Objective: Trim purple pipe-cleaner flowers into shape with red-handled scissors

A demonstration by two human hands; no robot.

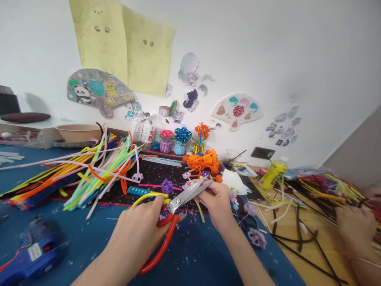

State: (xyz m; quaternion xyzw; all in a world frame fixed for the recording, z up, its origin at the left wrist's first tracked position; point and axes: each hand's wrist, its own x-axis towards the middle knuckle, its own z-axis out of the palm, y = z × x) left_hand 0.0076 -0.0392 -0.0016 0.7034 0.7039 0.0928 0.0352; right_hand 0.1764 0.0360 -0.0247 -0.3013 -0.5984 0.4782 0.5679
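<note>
Scissors (188, 194) with one yellow and one red handle are gripped in my left hand (138, 228), blades pointing up and to the right. At the blade tips, my right hand (218, 202) is closed in a pinch; what it holds is hidden behind the blades and fingers. Near the tips show a dark purple pipe-cleaner piece (205, 173) and a pale lilac one. Left of the blades lies a curled purple pipe-cleaner flower (167, 186). Lilac pipe-cleaner flowers (256, 238) lie by my right forearm. Small purple scraps dot the mat below the scissors.
Bundled pipe cleaners (98, 171) spread across the left. A blue glue gun (35, 254) sits front left. Orange pipe-cleaner flowers (202, 161) and small potted ones (182, 141) stand behind. At right are a yellow bottle (273, 172) and another person's hand (355, 224).
</note>
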